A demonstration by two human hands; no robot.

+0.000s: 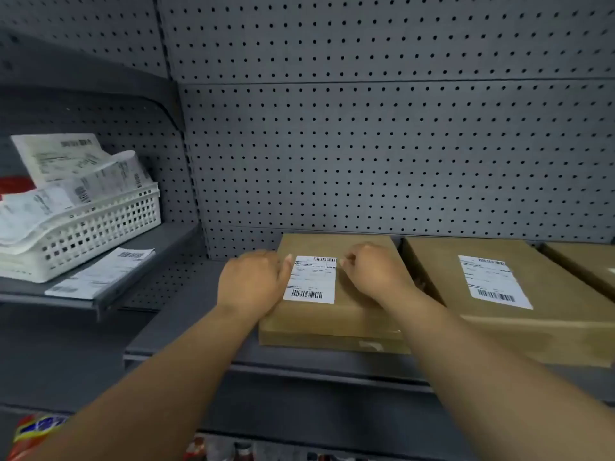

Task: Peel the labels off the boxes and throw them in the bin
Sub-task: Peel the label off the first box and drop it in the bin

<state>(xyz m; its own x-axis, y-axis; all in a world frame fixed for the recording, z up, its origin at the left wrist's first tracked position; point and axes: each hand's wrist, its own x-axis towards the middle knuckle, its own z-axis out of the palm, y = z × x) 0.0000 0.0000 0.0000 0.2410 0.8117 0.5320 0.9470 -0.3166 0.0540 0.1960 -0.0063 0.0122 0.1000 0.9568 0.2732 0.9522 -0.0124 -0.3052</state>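
A flat brown cardboard box [336,314] lies on the grey shelf, with a white barcode label [311,279] stuck flat on its top. My left hand [253,281] rests on the box's left edge, thumb touching the label's left side. My right hand [372,269] sits on the box top, fingers curled, with a fingertip at the label's upper right corner. A second brown box [519,331] with its own white label [494,281] lies to the right. A white perforated basket [100,227] on the left shelf holds several peeled labels.
A third brown box [589,264] shows at the far right edge. A loose white label [103,272] lies on the left shelf [100,302] in front of the basket. Grey pegboard [366,144] backs the shelves. Colourful packets [33,430] sit on a lower level at the bottom left.
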